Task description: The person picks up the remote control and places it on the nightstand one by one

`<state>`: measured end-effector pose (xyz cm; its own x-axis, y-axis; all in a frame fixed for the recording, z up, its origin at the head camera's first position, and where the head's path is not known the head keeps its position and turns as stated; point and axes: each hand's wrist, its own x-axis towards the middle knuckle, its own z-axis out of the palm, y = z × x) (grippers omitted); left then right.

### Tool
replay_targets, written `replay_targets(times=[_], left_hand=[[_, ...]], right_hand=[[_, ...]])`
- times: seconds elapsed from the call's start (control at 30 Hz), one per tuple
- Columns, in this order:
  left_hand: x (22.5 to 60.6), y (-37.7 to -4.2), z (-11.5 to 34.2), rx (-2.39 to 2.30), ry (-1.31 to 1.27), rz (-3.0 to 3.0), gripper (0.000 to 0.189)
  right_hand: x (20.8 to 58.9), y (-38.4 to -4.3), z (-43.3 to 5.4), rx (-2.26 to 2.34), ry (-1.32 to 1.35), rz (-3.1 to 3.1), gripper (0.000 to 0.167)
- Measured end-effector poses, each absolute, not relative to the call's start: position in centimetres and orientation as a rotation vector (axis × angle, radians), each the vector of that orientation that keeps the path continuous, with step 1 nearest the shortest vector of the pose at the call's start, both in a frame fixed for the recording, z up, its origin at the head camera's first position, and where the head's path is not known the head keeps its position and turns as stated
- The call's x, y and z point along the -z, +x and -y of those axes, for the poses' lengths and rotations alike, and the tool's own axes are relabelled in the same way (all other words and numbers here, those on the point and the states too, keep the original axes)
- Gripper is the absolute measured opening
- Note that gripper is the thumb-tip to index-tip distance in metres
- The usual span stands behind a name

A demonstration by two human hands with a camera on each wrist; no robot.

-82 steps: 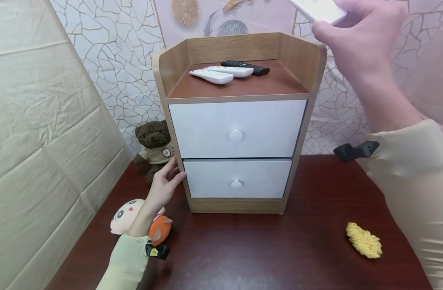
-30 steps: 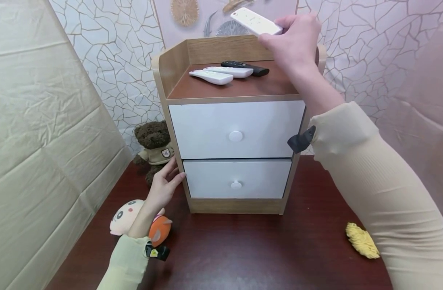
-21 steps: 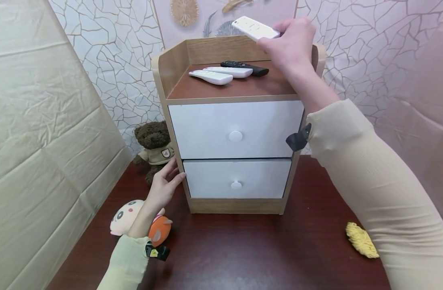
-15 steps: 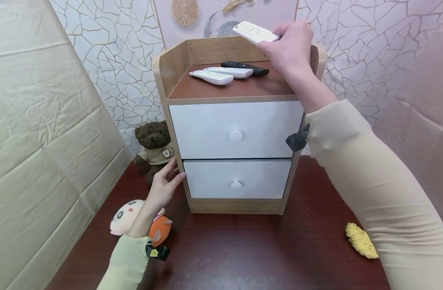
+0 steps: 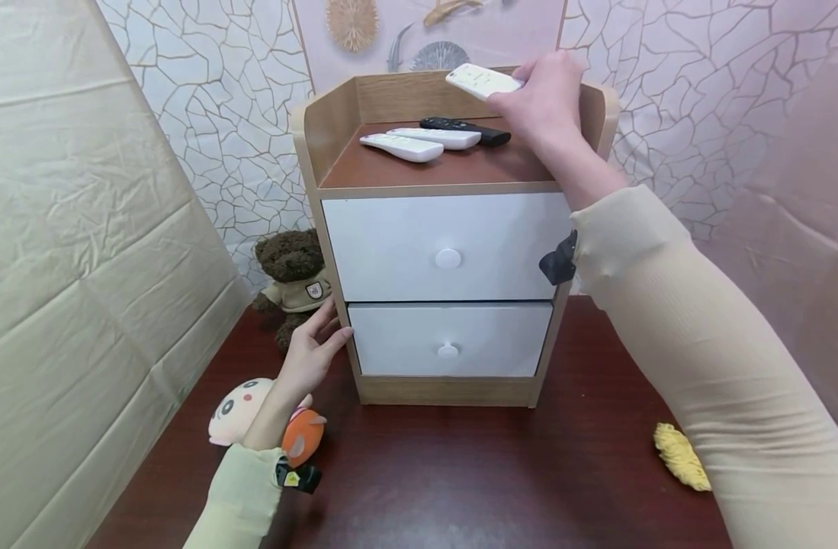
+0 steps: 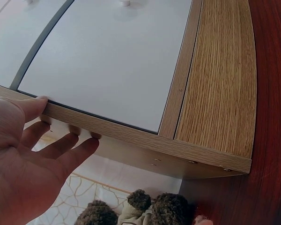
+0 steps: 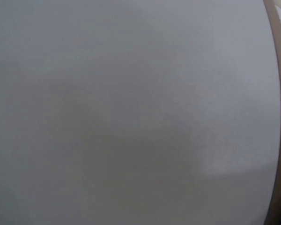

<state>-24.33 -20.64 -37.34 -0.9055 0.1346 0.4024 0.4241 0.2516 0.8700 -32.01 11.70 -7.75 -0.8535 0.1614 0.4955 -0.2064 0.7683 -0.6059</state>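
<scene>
My right hand (image 5: pixel 545 99) holds a white remote control (image 5: pixel 482 81) by its near end, above the brown top of the small wooden cabinet (image 5: pixel 446 391). Two white remotes, a front one (image 5: pixel 403 148) and a rear one (image 5: pixel 446 138), lie side by side on that top. Behind them is a black remote (image 5: pixel 496 137). My left hand (image 5: pixel 307 357) grips the cabinet's left edge. In the left wrist view its thumb is on the front frame and its fingertips (image 6: pixel 91 143) are on the side panel. The right wrist view shows only the white drawer front (image 7: pixel 131 93) and a wooden edge.
Both drawers, upper (image 5: pixel 391 244) and lower (image 5: pixel 391 335), are closed. A brown teddy bear (image 5: pixel 288 259) sits left of the cabinet, and a plush doll (image 5: pixel 236 412) lies beside my left forearm. A yellow yarn-like bundle (image 5: pixel 681 457) lies on the dark red table (image 5: pixel 446 473) at right.
My right hand has come in from the upper right with the white remote and sunk lower over the cabinet top. The left hand stays where it was.
</scene>
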Motion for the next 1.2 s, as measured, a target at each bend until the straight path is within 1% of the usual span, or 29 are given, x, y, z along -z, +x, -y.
replay_targets(times=[0.13, 0.23, 0.47, 0.8, 1.03, 1.1, 1.2], left_hand=[[37.39, -24.36, 20.6, 1.707, -0.51, 2.286, 0.069], [37.39, -24.34, 20.63, 1.71, -0.506, 2.291, 0.068], [37.4, -24.3, 20.72, 1.719, -0.496, 2.301, 0.068], [37.43, -24.33, 20.62, 1.714, -0.503, 2.289, 0.067], [37.41, -24.26, 20.56, 1.709, -0.509, 2.287, 0.067], [37.39, -24.25, 20.57, 1.712, -0.514, 2.284, 0.067], [37.4, -24.27, 20.59, 1.72, -0.512, 2.281, 0.067]], right_hand=[[7.99, -32.25, -11.87, -0.873, 0.022, 2.472, 0.055], [8.09, -32.39, -12.03, -0.86, 0.018, 2.494, 0.057], [8.25, -32.47, -12.12, -0.843, 0.019, 2.527, 0.055], [8.19, -32.87, -12.23, -0.812, 0.016, 2.57, 0.043], [8.25, -32.99, -12.27, -0.775, 0.013, 2.6, 0.023], [8.23, -32.98, -12.35, -0.764, 0.015, 2.608, 0.023], [8.22, -33.03, -12.42, -0.747, 0.021, 2.619, 0.029]])
